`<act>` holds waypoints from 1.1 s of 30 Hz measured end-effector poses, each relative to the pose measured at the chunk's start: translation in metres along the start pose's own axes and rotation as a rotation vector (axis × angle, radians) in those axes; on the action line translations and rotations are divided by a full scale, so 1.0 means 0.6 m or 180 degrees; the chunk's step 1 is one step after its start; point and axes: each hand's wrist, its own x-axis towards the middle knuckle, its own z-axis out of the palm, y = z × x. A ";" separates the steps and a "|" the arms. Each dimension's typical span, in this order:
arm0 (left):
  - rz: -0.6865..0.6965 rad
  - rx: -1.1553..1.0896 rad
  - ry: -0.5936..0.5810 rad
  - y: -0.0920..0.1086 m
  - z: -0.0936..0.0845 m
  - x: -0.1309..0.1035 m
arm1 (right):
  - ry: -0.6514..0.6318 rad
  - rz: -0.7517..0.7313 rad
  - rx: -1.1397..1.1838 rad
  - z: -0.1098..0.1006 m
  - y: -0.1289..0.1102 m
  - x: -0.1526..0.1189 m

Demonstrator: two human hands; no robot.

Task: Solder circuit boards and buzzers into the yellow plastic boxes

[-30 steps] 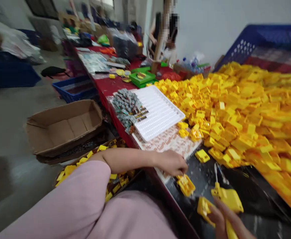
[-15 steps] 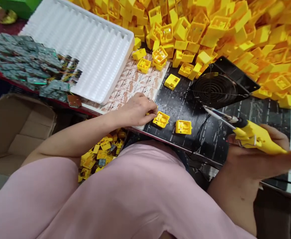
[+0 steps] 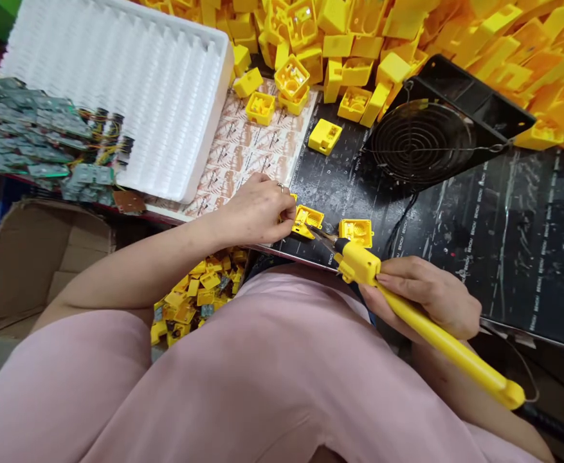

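My left hand [image 3: 267,209] lies on the bench with its fingers pinched at the left side of a small open yellow plastic case [image 3: 311,215]. Part of that case is hidden behind the fingers. My right hand [image 3: 424,296] is wrapped round the yellow handle of a soldering iron [image 3: 359,262], whose thin metal tip points left into the case; whether it touches anything inside, I cannot tell. Just right of the tip sits a second open yellow case [image 3: 356,233], apart from both hands. Farther back on the black surface lies another yellow case [image 3: 325,136].
A black fan [image 3: 421,138] with a wire grille stands behind my right hand. Yellow cases [image 3: 349,32] are heaped along the back. At left, a white foam tray [image 3: 166,109] adjoins piled circuit boards [image 3: 26,132]. A cardboard box [image 3: 40,257] and more yellow parts [image 3: 199,289] are below the edge.
My right hand has brought the soldering iron left and down from beside the fan to the case at my left hand. My left hand stays pinched at that case. The view has shifted slightly.
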 end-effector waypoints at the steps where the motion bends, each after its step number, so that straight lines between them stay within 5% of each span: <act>1: 0.0009 0.0006 -0.0008 0.001 0.000 0.001 | -0.0008 -0.0027 -0.0074 0.001 -0.001 0.003; 11: -0.0085 0.0012 -0.0025 0.006 0.003 0.006 | -0.0215 -0.0289 -0.0024 0.005 -0.009 0.009; 17: -0.0099 0.0018 -0.0050 0.009 0.002 0.007 | -0.0735 -0.0305 -0.0106 -0.007 -0.020 0.027; 23: -0.0168 0.0050 -0.0165 0.011 0.000 0.010 | -0.0581 -0.0236 -0.0248 -0.013 -0.030 0.031; 27: -0.0186 0.0071 -0.0190 0.013 -0.002 0.010 | -0.0952 -0.0227 -0.0185 -0.018 -0.033 0.040; 33: -0.0157 0.0063 -0.0160 0.012 -0.001 0.010 | -0.0598 -0.0146 -0.0407 -0.035 -0.029 0.034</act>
